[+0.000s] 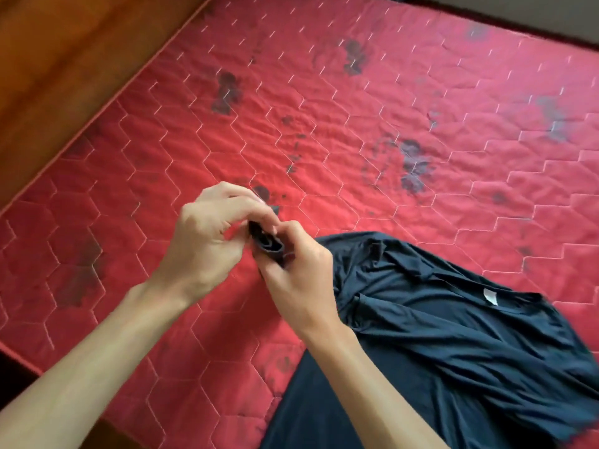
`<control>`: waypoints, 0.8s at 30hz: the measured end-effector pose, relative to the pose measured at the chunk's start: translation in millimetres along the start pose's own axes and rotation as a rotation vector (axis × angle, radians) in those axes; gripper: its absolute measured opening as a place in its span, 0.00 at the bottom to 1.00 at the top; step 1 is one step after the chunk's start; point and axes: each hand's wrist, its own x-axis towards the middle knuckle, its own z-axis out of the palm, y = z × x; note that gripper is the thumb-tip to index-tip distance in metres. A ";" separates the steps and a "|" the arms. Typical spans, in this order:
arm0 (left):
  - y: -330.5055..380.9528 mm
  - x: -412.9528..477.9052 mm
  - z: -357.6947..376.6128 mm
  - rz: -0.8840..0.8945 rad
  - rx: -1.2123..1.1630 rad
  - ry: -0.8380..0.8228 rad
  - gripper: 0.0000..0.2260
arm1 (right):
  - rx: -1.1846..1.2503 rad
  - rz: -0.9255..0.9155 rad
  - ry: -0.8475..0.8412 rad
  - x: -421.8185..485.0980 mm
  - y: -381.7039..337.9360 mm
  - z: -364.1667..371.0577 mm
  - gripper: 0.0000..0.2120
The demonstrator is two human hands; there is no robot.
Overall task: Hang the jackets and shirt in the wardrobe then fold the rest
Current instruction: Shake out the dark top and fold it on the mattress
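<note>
No jacket, hanger or wardrobe is in view, so whether the hanging is done cannot be told from here. The work looks to be in the folding part. Both hands are close together, fingers curled, and between them they pinch a small dark cloth (perhaps a sock, too bunched up to be sure), which is rolled into a tight bundle. The left hand grips it from the left and above, while the right hand holds it from the right and below. The bundle sits between the fingertips of both, lifted off the red mattress.

A dark T-shirt lies rumpled and unfolded just to the right of the right hand, partly under that forearm, so it appears to be waiting its turn. More dark cloth lies below the right wrist, and I cannot tell if it is a garment. A wooden bed frame runs well off to the left of the left hand.
</note>
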 end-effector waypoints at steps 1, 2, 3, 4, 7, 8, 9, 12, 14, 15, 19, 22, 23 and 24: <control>7.4 4.6 13.8 0.030 0.005 -0.009 0.17 | 0.030 0.039 0.059 -1.1 5.8 -19.8 0.07; 14.0 7.2 28.9 0.031 -0.002 -0.011 0.18 | 0.060 0.083 0.116 -3.3 12.9 -41.2 0.08; 18.8 7.8 44.5 0.007 -0.020 -0.015 0.20 | 0.084 0.123 0.174 -6.4 20.3 -63.8 0.09; 21.5 5.9 60.4 -0.027 -0.043 -0.032 0.22 | 0.103 0.157 0.233 -10.9 28.8 -88.1 0.10; 20.2 -10.1 108.2 -0.115 -0.093 -0.156 0.25 | 0.165 0.242 0.405 -32.7 57.6 -164.9 0.11; 19.0 -18.3 123.9 -0.135 -0.099 -0.210 0.26 | 0.188 0.267 0.471 -42.3 68.1 -190.5 0.11; 17.3 -27.4 138.2 -0.159 -0.100 -0.258 0.26 | 0.207 0.294 0.540 -52.4 78.9 -215.1 0.12; 13.9 -57.0 177.5 -0.283 -0.094 -0.360 0.27 | 0.238 0.389 0.721 -85.5 114.2 -282.9 0.15; 10.4 -76.9 201.7 -0.378 -0.083 -0.405 0.28 | 0.282 0.452 0.802 -106.6 137.0 -318.2 0.14; 8.3 -86.2 212.4 -0.421 -0.066 -0.426 0.28 | 0.282 0.482 0.825 -116.1 148.3 -332.3 0.14; 1.0 -120.0 247.0 -0.658 0.062 -0.563 0.28 | 0.118 0.683 0.852 -160.1 207.9 -371.3 0.12; 1.5 -135.7 262.0 -0.774 0.146 -0.619 0.31 | -0.026 0.862 0.824 -197.4 252.0 -379.5 0.09; 2.4 -138.5 264.9 -0.786 0.181 -0.617 0.30 | -0.055 0.906 0.816 -207.4 261.5 -380.0 0.09; 1.6 -142.2 267.5 -0.806 0.207 -0.604 0.29 | -0.081 0.940 0.823 -215.7 268.4 -378.7 0.09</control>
